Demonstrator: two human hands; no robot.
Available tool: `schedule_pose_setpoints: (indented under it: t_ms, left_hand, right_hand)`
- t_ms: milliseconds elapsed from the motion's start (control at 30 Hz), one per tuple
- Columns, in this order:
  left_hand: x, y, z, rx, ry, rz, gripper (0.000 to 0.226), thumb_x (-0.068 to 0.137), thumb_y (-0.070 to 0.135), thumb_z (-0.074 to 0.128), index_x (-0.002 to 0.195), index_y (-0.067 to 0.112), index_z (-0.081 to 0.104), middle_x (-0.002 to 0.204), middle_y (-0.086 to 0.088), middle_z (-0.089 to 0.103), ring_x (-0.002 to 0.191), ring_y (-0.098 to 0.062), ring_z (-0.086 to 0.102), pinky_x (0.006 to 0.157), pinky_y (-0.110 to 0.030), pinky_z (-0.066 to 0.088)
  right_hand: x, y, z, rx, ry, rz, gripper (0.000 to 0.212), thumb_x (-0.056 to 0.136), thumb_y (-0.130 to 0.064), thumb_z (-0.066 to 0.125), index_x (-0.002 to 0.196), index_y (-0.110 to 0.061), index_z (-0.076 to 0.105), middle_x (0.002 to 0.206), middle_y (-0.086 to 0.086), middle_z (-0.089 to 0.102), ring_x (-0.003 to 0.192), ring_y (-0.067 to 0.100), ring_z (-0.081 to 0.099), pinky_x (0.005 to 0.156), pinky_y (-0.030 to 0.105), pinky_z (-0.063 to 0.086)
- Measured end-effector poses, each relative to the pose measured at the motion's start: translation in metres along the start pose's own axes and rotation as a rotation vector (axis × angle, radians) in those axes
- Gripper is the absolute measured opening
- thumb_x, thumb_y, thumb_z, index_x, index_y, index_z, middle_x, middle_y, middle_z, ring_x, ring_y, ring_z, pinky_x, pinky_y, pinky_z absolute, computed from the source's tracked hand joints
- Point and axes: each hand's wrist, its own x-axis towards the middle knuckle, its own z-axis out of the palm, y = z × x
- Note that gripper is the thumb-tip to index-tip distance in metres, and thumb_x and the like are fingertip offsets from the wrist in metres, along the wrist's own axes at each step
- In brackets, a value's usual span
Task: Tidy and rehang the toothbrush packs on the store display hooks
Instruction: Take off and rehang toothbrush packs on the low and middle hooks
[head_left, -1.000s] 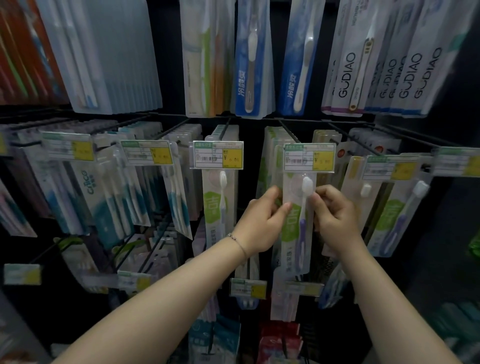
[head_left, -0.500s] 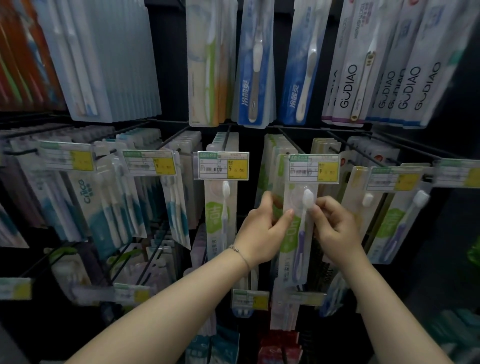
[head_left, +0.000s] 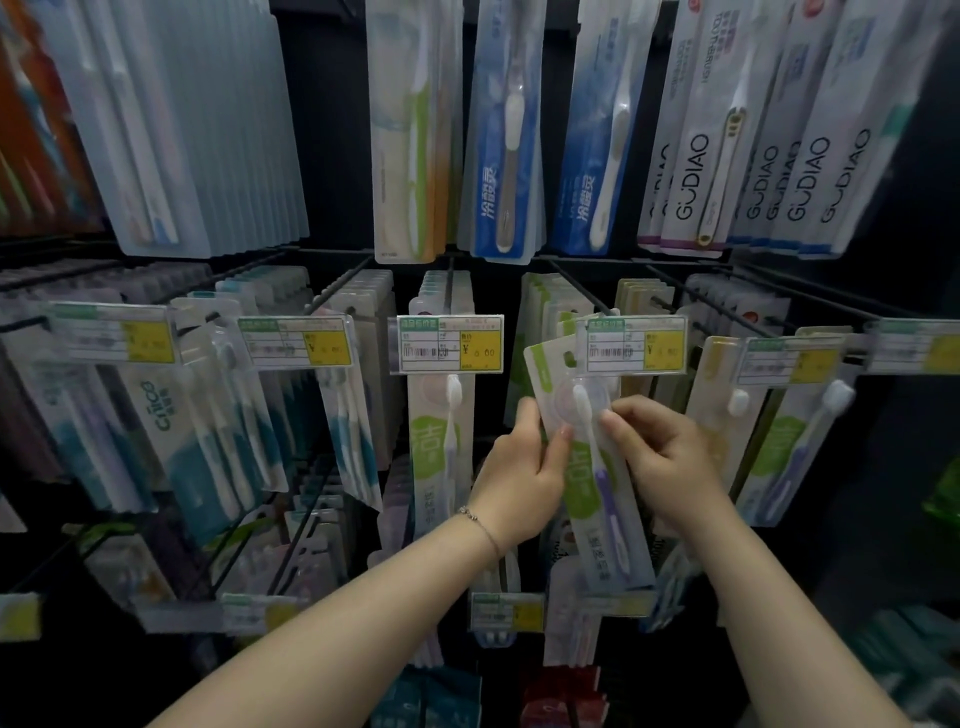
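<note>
Lining a dark store wall, display hooks (head_left: 582, 291) carry toothbrush packs (head_left: 441, 452).

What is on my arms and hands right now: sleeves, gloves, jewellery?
Both forearms are bare as far as the view shows: no sleeves, no gloves. The left hand has a thin beaded bracelet at the wrist. The right hand and its wrist carry nothing. No rings show on either hand.
</note>
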Motion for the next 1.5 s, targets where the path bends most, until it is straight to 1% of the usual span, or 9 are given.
schedule_pose_setpoints:
  t_ms: [167,433,533,700,933,1067,1200,1367,1500]
  left_hand:
    - [0.003,0.007,-0.001,0.015,-0.02,0.008,0.011,0.1,0.035,0.042,0.102,0.024,0.04,0.065,-0.006,0.063,0.048,-0.024,0.06,0.051,-0.051,0.052]
    - [0.002,-0.003,-0.002,-0.034,-0.043,0.02,0.014,0.1,0.037,0.041,0.11,0.027,0.04,0.074,-0.007,0.068,0.056,-0.025,0.065,0.054,-0.052,0.054]
    - [0.003,-0.003,-0.002,-0.053,-0.048,0.021,0.015,0.101,0.035,0.041,0.112,0.025,0.04,0.074,-0.007,0.068,0.054,-0.022,0.063,0.055,-0.053,0.053]
    - [0.017,0.004,0.002,-0.111,-0.021,-0.008,0.014,0.1,0.037,0.04,0.109,0.026,0.041,0.08,-0.011,0.069,0.06,-0.029,0.067,0.055,-0.054,0.055]
    - [0.029,0.004,0.009,-0.097,-0.043,-0.077,0.012,0.099,0.039,0.04,0.104,0.029,0.042,0.081,-0.015,0.067,0.06,-0.034,0.064,0.059,-0.057,0.054]
    - [0.036,0.005,0.008,-0.114,-0.074,-0.088,0.017,0.1,0.036,0.04,0.114,0.027,0.043,0.087,-0.012,0.068,0.054,-0.023,0.061,0.057,-0.045,0.058]
    - [0.037,0.009,0.008,-0.131,-0.1,-0.092,0.021,0.101,0.035,0.039,0.119,0.025,0.041,0.085,-0.016,0.066,0.048,-0.021,0.059,0.052,-0.04,0.057]
    - [0.037,0.014,0.013,-0.194,-0.117,-0.075,0.021,0.102,0.033,0.038,0.122,0.028,0.039,0.097,-0.01,0.068,0.053,-0.032,0.064,0.055,-0.046,0.057]
    - [0.034,0.017,0.019,-0.257,-0.108,-0.103,0.023,0.102,0.032,0.038,0.125,0.028,0.038,0.096,-0.011,0.067,0.059,-0.039,0.065,0.057,-0.048,0.058]
  right_hand:
    - [0.005,0.005,0.0,-0.002,0.069,0.015,0.014,0.094,-0.014,0.056,0.084,-0.013,0.066,0.077,0.011,0.064,0.069,0.014,0.059,0.064,0.03,0.048]
    - [0.001,0.004,0.004,-0.015,0.047,-0.028,0.017,0.094,-0.009,0.053,0.083,-0.016,0.064,0.075,-0.004,0.065,0.067,0.003,0.059,0.062,0.017,0.048]
    - [0.003,0.003,0.003,-0.007,0.039,-0.014,0.016,0.095,-0.01,0.053,0.085,-0.015,0.065,0.077,0.0,0.065,0.069,0.006,0.06,0.062,0.02,0.05]
    - [0.017,-0.002,0.001,0.0,0.12,0.034,0.018,0.094,-0.01,0.054,0.086,-0.022,0.065,0.077,-0.015,0.069,0.075,-0.003,0.064,0.067,0.01,0.049]
    - [0.024,0.002,-0.003,-0.032,0.209,0.092,0.011,0.093,-0.01,0.056,0.094,-0.015,0.066,0.086,-0.013,0.065,0.074,-0.013,0.061,0.067,0.005,0.048]
    - [0.026,0.001,-0.006,-0.04,0.218,0.098,0.02,0.093,-0.013,0.057,0.085,-0.029,0.063,0.087,-0.014,0.066,0.076,-0.012,0.062,0.069,0.008,0.05]
    - [0.028,-0.001,-0.007,-0.053,0.239,0.093,0.018,0.093,-0.012,0.057,0.085,-0.026,0.063,0.085,-0.01,0.065,0.072,-0.013,0.061,0.066,0.006,0.048]
    - [0.031,-0.003,-0.013,-0.069,0.25,0.11,0.009,0.093,-0.011,0.058,0.092,-0.015,0.066,0.082,-0.009,0.065,0.068,-0.013,0.061,0.062,0.004,0.047]
    - [0.032,-0.003,-0.017,-0.034,0.247,0.137,0.014,0.092,-0.009,0.06,0.091,-0.02,0.068,0.082,-0.015,0.067,0.071,-0.013,0.063,0.061,0.004,0.046]
